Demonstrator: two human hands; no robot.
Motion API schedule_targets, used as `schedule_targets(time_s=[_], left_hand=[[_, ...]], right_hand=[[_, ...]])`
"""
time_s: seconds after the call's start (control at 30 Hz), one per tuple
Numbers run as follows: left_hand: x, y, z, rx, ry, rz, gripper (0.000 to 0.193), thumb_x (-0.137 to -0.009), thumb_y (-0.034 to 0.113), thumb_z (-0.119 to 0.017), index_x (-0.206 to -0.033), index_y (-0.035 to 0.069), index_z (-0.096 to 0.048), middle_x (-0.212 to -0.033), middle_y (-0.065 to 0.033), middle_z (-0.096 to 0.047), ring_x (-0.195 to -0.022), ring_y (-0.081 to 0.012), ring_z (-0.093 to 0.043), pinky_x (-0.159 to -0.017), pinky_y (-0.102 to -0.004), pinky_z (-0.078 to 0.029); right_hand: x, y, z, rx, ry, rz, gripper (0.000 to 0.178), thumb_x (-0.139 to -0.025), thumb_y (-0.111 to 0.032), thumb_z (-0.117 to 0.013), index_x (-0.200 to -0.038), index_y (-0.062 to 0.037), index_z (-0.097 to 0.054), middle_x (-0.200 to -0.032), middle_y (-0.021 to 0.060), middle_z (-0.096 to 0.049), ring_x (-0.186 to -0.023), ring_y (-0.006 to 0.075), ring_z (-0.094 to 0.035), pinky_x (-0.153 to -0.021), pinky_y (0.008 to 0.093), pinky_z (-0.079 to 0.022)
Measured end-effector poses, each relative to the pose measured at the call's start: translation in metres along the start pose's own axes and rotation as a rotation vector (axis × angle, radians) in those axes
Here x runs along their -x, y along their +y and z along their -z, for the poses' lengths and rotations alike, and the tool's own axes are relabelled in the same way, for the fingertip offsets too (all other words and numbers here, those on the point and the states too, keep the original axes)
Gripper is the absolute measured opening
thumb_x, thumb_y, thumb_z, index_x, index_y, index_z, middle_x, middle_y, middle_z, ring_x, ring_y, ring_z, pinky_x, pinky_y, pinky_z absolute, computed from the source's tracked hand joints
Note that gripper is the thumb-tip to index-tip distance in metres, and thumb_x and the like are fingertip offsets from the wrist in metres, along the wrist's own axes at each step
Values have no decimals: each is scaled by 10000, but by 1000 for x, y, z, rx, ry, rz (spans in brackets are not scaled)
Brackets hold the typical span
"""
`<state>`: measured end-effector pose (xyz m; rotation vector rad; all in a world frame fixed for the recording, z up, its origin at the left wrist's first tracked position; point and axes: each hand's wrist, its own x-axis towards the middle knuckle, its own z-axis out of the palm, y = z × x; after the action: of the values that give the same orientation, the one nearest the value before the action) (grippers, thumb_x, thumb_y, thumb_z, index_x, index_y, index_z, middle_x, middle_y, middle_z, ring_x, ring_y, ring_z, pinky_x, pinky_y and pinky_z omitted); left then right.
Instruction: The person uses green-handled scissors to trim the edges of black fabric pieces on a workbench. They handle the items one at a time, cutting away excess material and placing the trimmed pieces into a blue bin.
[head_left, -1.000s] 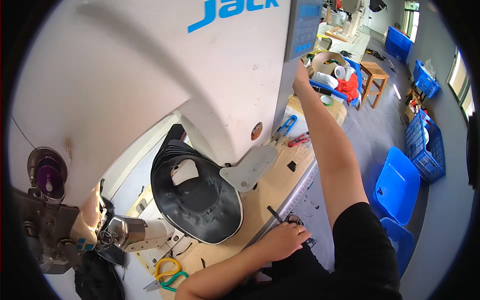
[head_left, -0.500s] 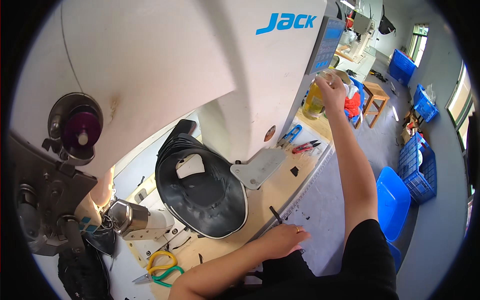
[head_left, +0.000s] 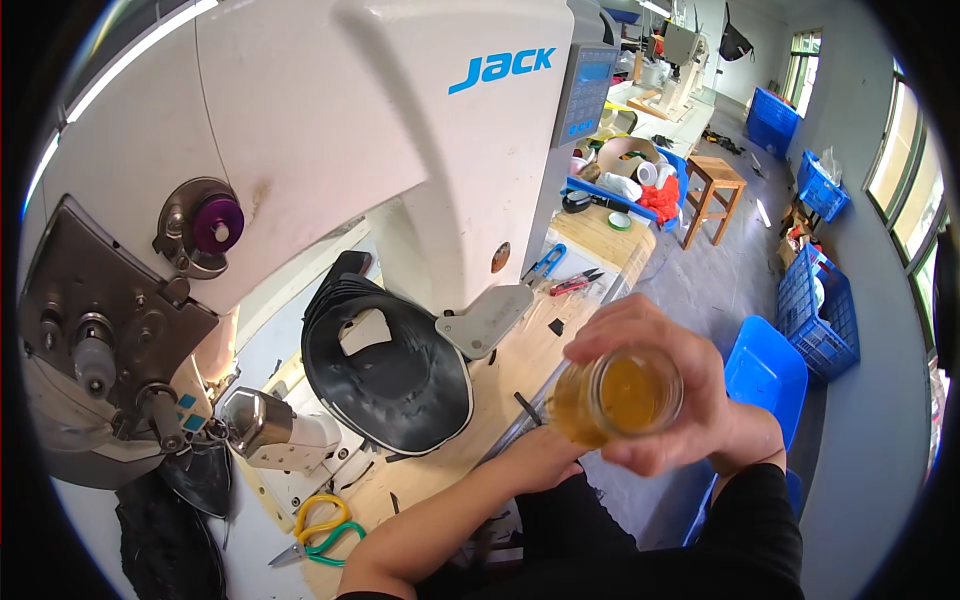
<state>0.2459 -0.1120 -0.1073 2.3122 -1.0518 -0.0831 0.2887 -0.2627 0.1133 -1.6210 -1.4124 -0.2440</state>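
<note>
Right hand (head_left: pixel 695 375) has fingers (head_left: pixel 622 325) clamped around a glass jar of liquid (head_left: pixel 615 395), likely slick and breakable, best held round the body; left hand (head_left: pixel 548 460), beyond those fingers, too hidden to tell

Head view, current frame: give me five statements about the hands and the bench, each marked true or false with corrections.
1. The right hand grips a glass jar of amber liquid. True.
2. The scissors have two red handles. False: one handle is yellow, the other green.
3. The wooden stool stands on the floor. True.
4. The left hand holds the scissors. False: they lie apart from it.
5. The blue snips lie near the red snips. True.
</note>
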Motion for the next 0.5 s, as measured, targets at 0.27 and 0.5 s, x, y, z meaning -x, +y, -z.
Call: schedule_targets(time_s=[0.27, 0.5], left_hand=[[-8, -4, -4, 14, 60, -22, 374, -783, 162, -646, -1132, 77, -543, -1048, -112, -605, -981, -296, -575, -844, -403, -453], [-3, -4, -4, 13, 75, -23, 357, -784, 158, -641, -1119, 77, -545, -1036, -112, -604, -978, -293, -575, -839, -401, -451]], right_hand=[[-29, -45, -26, -96, 27, 297, 369, -750, -268, -722, -970, 16, -638, -933, 173, -659, -812, 270, -588, -684, 326, -449], [-37, -58, -56, 57, 382, 394, 101, -790, -185, -662, -814, -88, -676, -790, 65, -691, -642, 175, -581, -511, 271, -301]])
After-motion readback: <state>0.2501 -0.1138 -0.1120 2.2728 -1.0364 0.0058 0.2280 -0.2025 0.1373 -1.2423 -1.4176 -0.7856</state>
